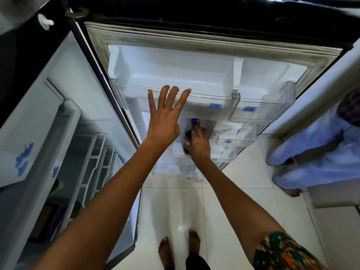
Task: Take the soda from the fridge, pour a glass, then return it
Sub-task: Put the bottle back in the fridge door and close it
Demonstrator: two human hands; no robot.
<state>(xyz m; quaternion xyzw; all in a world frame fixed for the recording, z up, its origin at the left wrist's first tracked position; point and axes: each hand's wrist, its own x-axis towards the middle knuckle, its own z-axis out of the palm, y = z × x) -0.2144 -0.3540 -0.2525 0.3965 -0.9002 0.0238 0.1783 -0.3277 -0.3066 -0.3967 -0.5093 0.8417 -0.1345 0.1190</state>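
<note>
The fridge door (194, 55) stands swung open in front of me, its clear shelves facing me. A dark soda bottle (187, 140) with a blue cap and a red label stands upright in a lower door shelf. My right hand (199, 145) is wrapped around the bottle's upper body, one finger lying up toward the cap. My left hand (165, 117) is spread open, fingertips resting on the rim of the upper clear door shelf (210, 98). No glass is in view.
The fridge interior with white wire-style shelves (93, 168) lies to my left. Another person in light blue trousers (315, 156) stands barefoot at the right. My bare feet (179, 248) are on white floor tiles below the door.
</note>
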